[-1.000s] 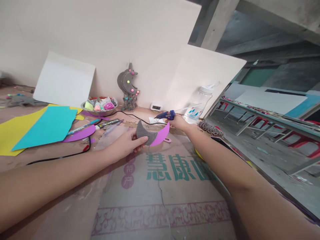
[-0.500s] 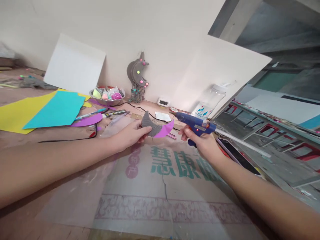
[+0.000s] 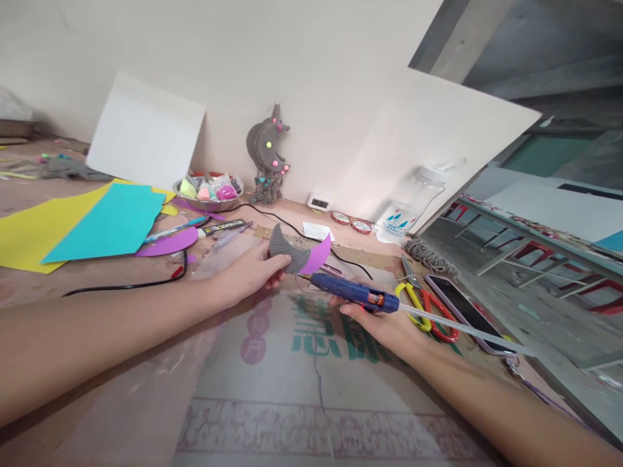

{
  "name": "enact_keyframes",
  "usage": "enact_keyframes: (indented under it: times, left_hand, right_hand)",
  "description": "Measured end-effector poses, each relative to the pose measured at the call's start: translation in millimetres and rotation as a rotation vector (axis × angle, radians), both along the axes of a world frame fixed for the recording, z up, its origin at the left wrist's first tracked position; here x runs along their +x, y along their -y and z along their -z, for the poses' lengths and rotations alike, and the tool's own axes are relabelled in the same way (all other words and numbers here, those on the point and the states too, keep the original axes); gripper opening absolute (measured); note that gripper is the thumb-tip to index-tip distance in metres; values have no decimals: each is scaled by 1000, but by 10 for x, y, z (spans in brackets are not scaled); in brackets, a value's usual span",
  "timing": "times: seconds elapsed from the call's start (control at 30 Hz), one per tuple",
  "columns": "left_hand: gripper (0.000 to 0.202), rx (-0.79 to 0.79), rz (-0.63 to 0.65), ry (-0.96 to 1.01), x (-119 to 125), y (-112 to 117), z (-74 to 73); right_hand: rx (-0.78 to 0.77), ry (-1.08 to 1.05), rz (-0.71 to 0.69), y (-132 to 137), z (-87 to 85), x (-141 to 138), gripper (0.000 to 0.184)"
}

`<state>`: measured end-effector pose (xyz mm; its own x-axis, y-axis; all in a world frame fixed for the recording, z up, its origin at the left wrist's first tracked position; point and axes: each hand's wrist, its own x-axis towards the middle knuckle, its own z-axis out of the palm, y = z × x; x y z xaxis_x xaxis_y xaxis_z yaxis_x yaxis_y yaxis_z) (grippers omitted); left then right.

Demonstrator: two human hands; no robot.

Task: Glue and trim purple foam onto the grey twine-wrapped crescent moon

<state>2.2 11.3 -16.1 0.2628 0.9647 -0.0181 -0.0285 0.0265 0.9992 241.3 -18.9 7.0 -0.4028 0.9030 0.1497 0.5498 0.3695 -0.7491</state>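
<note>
Beyond the grip, a small white digital clock point(image 3: 319, 202) and a clear bottle point(image 3: 411, 201) stand by a pale partition point(image 3: 335, 97). Right of it, a phone point(image 3: 470, 316) lies flat; farther off are blurry red shapes point(image 3: 606, 305), probably stools.

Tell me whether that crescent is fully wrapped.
The crescent is only partly wrapped: gray yarn covers the end the left hand holds; the rest is purple.

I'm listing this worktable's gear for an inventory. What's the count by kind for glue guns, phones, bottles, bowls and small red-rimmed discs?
Glue gun: 1
Phone: 1
Bottle: 1
Bowl: 1
Red-rimmed discs: 2
Total: 6
</note>
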Motion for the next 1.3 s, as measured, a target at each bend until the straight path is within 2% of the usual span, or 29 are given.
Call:
enact_keyframes:
  times: [0.3, 0.53, 0.73, 1.03, 1.3]
  left_hand:
    - [20, -73, 4, 93, 7, -1, -12]
    - [18, -119, -33, 58, 7, -37, -5]
    - [20, -105, 0, 119, -1, -49, 57]
    - [24, -142, -23, 122, 13, -62, 34]
    - [21, -167, 6, 137, 29, -68, 37]
  right_hand:
    - [-3, 70, -2, -79, 30, 84, 24]
    - [4, 70, 44, -84, -31, 33, 23]
    - [-21, 38, -1, -100, -38, -5, 23]
    - [20, 17, -5, -111, -22, 5, 31]
    - [13, 44, -15, -133, 17, 74, 35]
